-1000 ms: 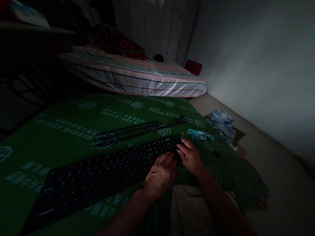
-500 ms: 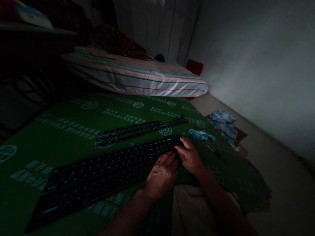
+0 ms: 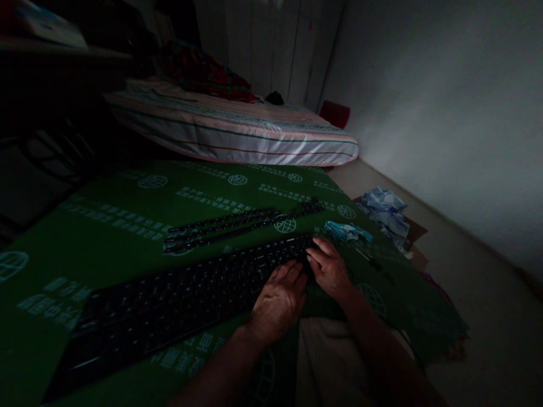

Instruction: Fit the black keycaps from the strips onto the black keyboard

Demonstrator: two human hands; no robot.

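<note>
Black keyboard (image 3: 178, 299), slantwise on green cloth (image 3: 106, 237). Left hand (image 3: 278, 302): laid over its right end, fingers extended. Right hand (image 3: 331, 272): fingers bent at that end, grip uncertain to me. Advisable: steady left palm, light right pressure.

The light is dim. Far beyond the hands (image 3: 279, 299), a striped bed (image 3: 246, 133) stands before tall grey panels (image 3: 271, 51); to their right, a pale wall (image 3: 445, 102) meets the greyish floor (image 3: 479, 288).

Keyboard (image 3: 169, 305): right end partly hidden by left hand (image 3: 280, 302) and right hand (image 3: 331, 271). Keys (image 3: 203, 285) too small to read. Forearms (image 3: 218, 367) cut off by bottom edge. Black pieces (image 3: 311, 207) beyond, blurred. Black lump (image 3: 275, 98) on mattress (image 3: 254, 146) too small to identify.
</note>
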